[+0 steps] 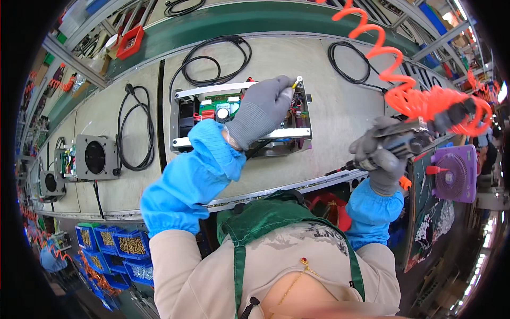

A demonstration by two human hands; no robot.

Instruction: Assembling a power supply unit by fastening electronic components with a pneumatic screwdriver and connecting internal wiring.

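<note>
Knit-gloved left hand (261, 110) pinches a yellow bit (295, 84) over the boxy metal chassis (295, 132); right hand (380, 159) clasps a driver (408, 142) near coiled hose (417, 103).

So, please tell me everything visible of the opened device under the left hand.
The opened device is a box-shaped frame, apparently metal, with pale front and back rails, a dark fan at left and a green circuit board carrying red and white parts. It lies uncovered on the grey worktable. The gloved left hand hides part of it and holds a small yellow piece at the back right corner.
</note>
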